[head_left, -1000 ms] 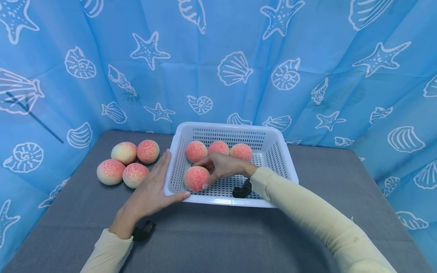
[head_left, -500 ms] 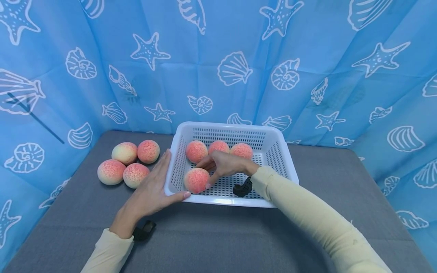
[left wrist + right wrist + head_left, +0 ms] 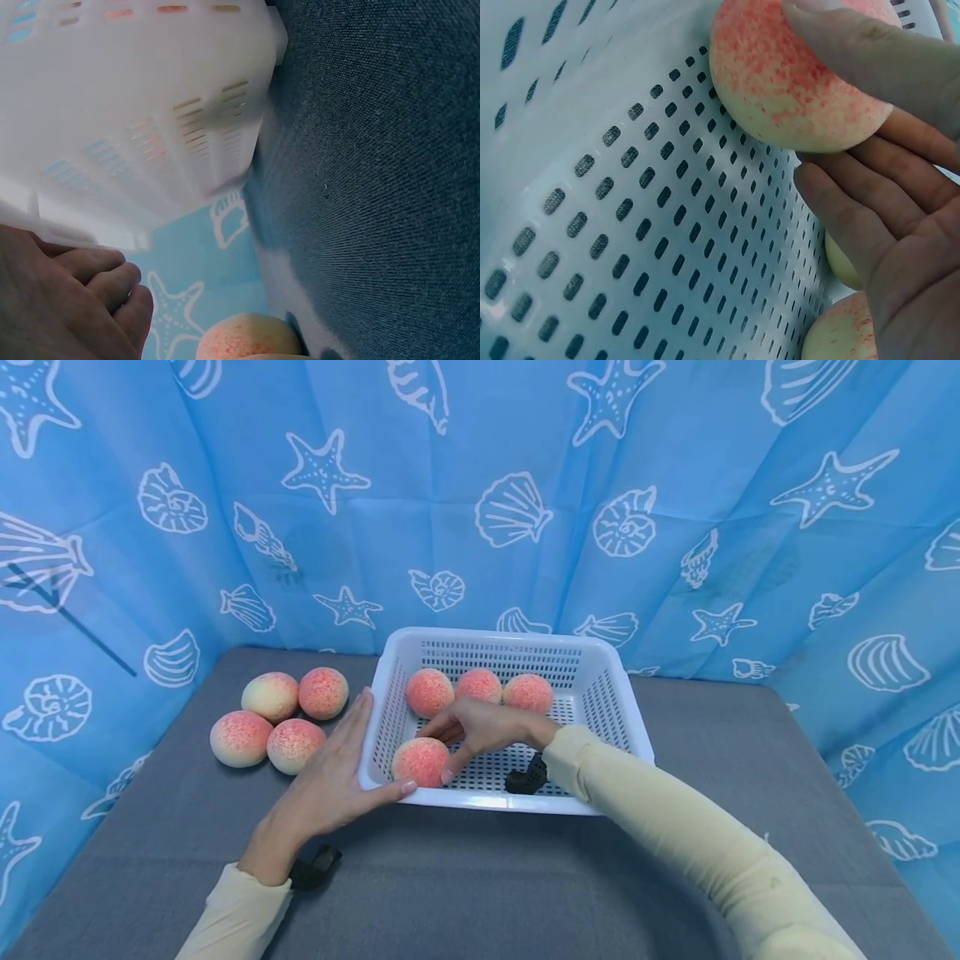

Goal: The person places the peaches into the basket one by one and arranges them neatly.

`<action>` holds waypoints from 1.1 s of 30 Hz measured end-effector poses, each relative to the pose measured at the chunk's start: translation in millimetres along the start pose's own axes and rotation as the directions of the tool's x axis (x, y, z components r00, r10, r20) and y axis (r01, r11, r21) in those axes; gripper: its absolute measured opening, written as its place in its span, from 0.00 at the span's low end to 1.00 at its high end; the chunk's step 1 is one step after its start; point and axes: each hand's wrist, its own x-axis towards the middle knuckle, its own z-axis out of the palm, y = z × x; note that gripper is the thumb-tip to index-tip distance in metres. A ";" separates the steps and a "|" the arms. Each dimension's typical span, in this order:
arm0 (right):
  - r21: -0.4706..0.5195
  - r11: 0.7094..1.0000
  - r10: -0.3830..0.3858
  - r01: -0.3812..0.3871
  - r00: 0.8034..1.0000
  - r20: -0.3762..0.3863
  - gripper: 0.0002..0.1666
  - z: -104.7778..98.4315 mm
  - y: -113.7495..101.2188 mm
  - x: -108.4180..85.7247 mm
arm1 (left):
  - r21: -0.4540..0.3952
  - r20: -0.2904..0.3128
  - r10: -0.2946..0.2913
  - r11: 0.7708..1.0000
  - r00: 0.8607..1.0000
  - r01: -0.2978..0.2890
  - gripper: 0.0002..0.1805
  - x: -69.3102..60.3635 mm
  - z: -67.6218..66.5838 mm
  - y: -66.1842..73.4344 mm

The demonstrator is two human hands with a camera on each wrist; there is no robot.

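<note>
My right hand (image 3: 487, 727) reaches into a white plastic basket (image 3: 642, 735) and holds a pink-and-cream peach (image 3: 420, 761) near the front left corner. In the right wrist view the thumb lies on one side of that peach (image 3: 795, 82), with fingers against the other. Along the basket's left side rests my left hand (image 3: 330, 777), fingers straight on the rim and thumb on the front rim. The left wrist view shows its fingers (image 3: 112, 281) beside the basket's outer wall (image 3: 135, 82). Behind my right hand sit three peaches in a row, the middle one (image 3: 478, 684) partly hidden.
Several peaches lie grouped on the grey cloth left of the basket, among them a front one (image 3: 295, 746) beside my left hand. A blue curtain (image 3: 480, 485) with white shells and starfish hangs behind the grey table (image 3: 480, 885).
The peach in my right hand has shifted slightly left and toward the front left corner of the basket. My left hand stays at the basket's side, and the other peaches have not moved.
</note>
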 end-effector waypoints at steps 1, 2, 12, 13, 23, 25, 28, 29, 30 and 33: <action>0.002 1.000 0.003 -0.003 1.000 0.004 0.38 0.2 -0.8 0.3 | 0.001 -0.001 0.001 1.000 1.000 -0.001 0.70 -0.1 -0.1 0.2; 0.001 1.000 0.005 -0.005 1.000 0.006 0.38 0.3 -1.4 0.5 | 0.001 0.001 0.000 1.000 1.000 0.000 0.70 -0.3 -0.2 0.6; 0.010 1.000 -0.007 0.007 1.000 0.007 0.40 1.5 -1.7 -1.1 | -0.024 -0.014 0.018 1.000 1.000 -0.019 0.70 -0.7 0.0 1.4; 0.005 1.000 -0.003 0.003 1.000 0.003 0.40 1.1 -2.5 -1.3 | -0.022 -0.012 0.014 1.000 1.000 -0.014 0.70 -0.9 -0.2 1.4; 0.000 1.000 -0.015 0.015 0.991 -0.133 0.46 -12.1 -19.3 -17.6 | -0.017 0.009 -0.020 1.000 1.000 0.020 0.70 -1.3 -1.8 1.7; 0.014 1.000 -0.025 0.027 0.986 -0.165 0.45 -15.2 -23.8 -22.7 | -0.013 0.011 -0.022 1.000 1.000 0.022 0.70 -1.5 -1.9 1.9; 0.031 0.999 -0.035 0.042 0.978 -0.208 0.46 -18.0 -31.5 -31.0 | -0.006 0.008 -0.016 1.000 1.000 0.016 0.70 -0.9 -1.6 1.5; 0.033 0.998 -0.036 0.044 0.975 -0.219 0.45 -18.3 -34.0 -34.1 | -0.004 0.008 -0.014 1.000 1.000 0.014 0.70 -0.7 -1.4 1.2; 0.035 0.998 -0.040 0.049 0.972 -0.230 0.45 -18.3 -36.7 -37.3 | -0.001 0.006 -0.012 1.000 1.000 0.012 0.70 -0.3 -1.1 0.9; 0.032 0.997 -0.064 0.074 0.964 -0.257 0.44 -17.2 -43.3 -47.1 | 0.002 0.005 -0.006 1.000 1.000 0.006 0.69 0.4 -0.7 0.8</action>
